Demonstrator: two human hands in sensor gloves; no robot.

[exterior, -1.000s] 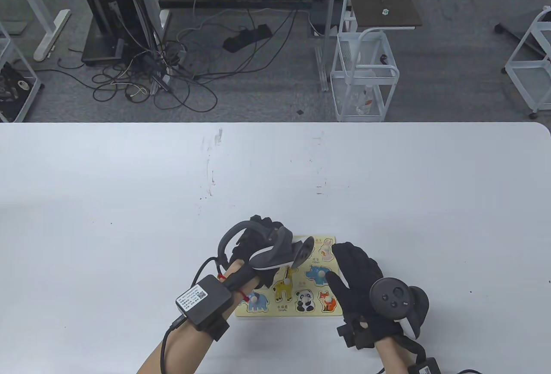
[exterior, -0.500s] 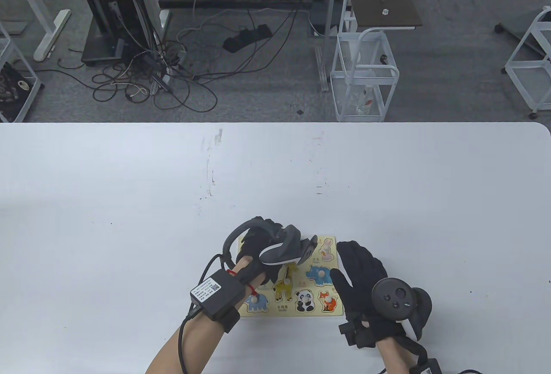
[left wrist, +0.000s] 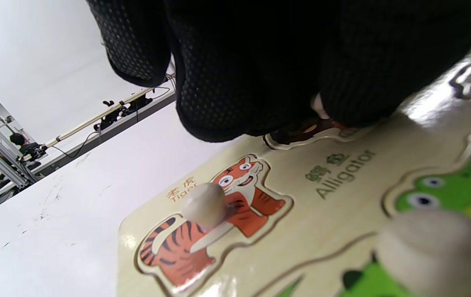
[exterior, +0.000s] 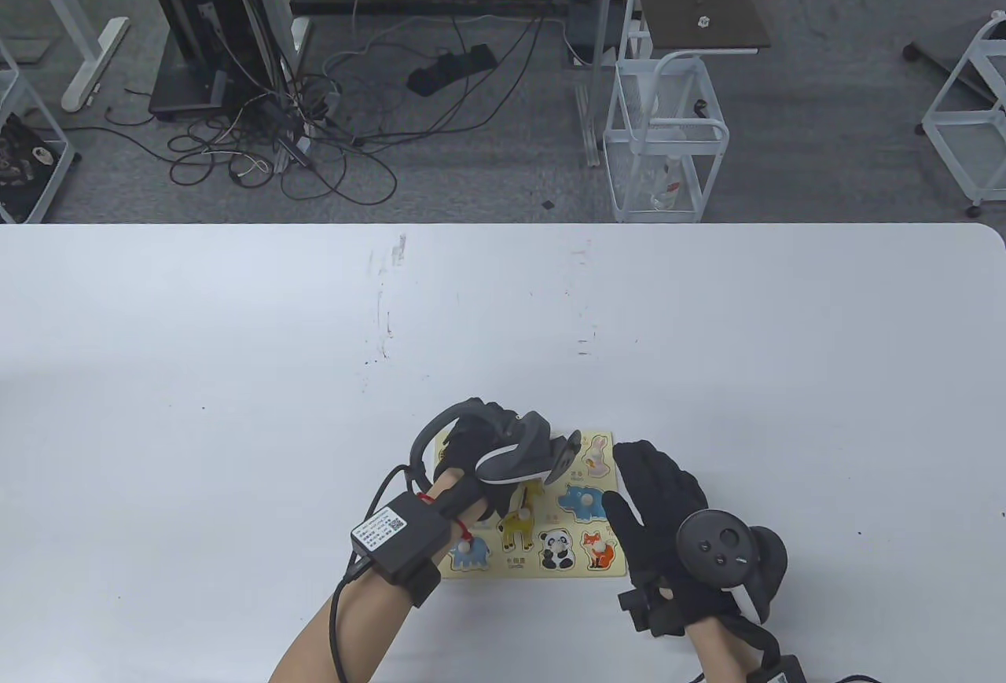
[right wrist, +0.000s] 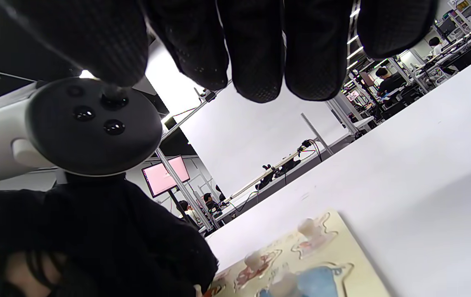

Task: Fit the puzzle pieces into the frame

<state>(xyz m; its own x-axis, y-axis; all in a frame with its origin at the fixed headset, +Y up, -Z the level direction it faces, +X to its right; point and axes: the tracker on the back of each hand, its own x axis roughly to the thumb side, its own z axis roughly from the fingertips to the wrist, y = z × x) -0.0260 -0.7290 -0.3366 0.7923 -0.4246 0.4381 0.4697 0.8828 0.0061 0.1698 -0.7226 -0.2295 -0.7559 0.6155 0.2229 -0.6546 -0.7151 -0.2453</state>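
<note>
The wooden puzzle frame point(exterior: 578, 569) lies near the table's front edge, with giraffe point(exterior: 519, 522), panda point(exterior: 558, 549), fox point(exterior: 601, 549) and rabbit point(exterior: 597, 457) pieces seated in it. My left hand point(exterior: 464, 443) hovers over the frame's far-left part. In the left wrist view its curled fingers point(left wrist: 281, 82) pinch the white knob point(left wrist: 319, 108) of a brown-orange piece point(left wrist: 301, 134) lying low on the board beside the tiger point(left wrist: 239, 198). My right hand point(exterior: 652, 486) rests with straight fingers at the frame's right edge, its thumb by the blue piece point(exterior: 581, 500).
The white table point(exterior: 236, 400) stretches wide to the left, the right and beyond the frame. A green piece point(left wrist: 446, 198) with a large knob sits close to the left wrist camera. White wire carts and cables stand on the floor past the table's far edge.
My left forearm and hand have shifted a little to the right over the frame's top-left part. The right hand has barely moved.
</note>
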